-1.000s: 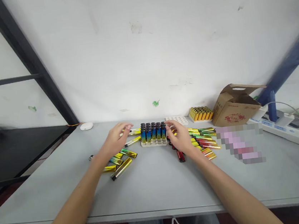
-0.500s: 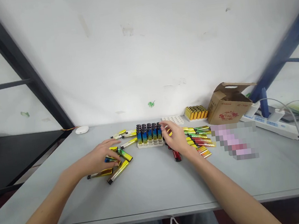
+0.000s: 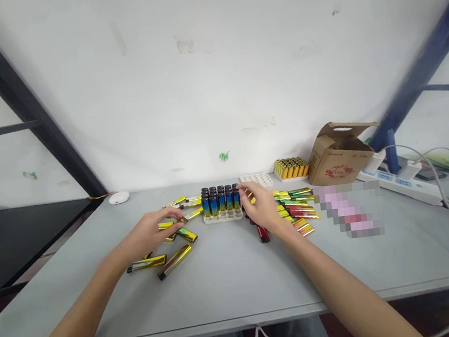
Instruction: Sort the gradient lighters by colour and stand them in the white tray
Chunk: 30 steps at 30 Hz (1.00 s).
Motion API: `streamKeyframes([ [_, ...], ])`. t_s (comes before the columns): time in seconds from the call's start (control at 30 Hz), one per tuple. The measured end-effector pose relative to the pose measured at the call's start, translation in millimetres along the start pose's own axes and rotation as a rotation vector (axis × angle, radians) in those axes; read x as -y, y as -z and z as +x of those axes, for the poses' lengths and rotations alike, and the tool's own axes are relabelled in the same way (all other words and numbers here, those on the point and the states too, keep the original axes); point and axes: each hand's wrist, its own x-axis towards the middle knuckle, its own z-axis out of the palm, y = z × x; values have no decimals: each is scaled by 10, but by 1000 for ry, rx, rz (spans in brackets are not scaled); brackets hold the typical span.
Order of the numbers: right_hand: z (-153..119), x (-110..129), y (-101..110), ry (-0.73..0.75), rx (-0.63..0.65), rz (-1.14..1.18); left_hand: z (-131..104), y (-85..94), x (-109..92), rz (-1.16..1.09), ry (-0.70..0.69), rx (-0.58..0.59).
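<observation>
In front of me stands a white holed rack (image 3: pixel 222 218) with rows of upright blue-and-yellow lighters (image 3: pixel 214 206), black tops upward; its front holes are bare. My right hand (image 3: pixel 262 207) is at the rack's right side, fingers bent and apart, index fingertip against the end lighters. My left hand (image 3: pixel 156 231) is closed in a pinch above the loose gold lighters (image 3: pixel 177 260) on the left. A small dark end shows at its fingertips, apparently a lighter; the hand hides most of it. A green-and-yellow lighter (image 3: pixel 187 234) lies just below those fingers.
Gold, green and red lighters (image 3: pixel 300 211) lie spread right of my right hand. Behind are a white holed tray (image 3: pixel 257 179), a filled tray of yellow lighters (image 3: pixel 291 169) and an open carton (image 3: pixel 339 161). A power strip (image 3: pixel 400 186) with cables lies right; a white case (image 3: pixel 119 197), left.
My left hand has risen slightly and moved toward the rack. The blue lighter formerly under its fingers no longer shows on the table. My right hand stays by the rack; the view shifted slightly.
</observation>
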Motion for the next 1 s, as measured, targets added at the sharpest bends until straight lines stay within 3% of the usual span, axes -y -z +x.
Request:
streamKeyframes([
  [0.17, -33, 76, 9, 35, 100, 54, 330, -146, -303, -216, -80, -386],
  [0.3, -42, 110, -12, 21, 164, 163, 628, -434, -585, -585, -201, -514],
  [0.5, -26, 118, -91, -84, 127, 334, 648, -809, -718, -730, -185, -505],
  [0.7, 45, 138, -21, -262, 124, 512, 512, -785, -574, -635, -216, -477],
  [0.87, 67, 139, 8, -267, 109, 672, 472, -825, -539, -514, -224, -293],
  [1.0, 35, 181, -26, -259, 124, 639, 439, -884, -631, -651, -141, -48],
])
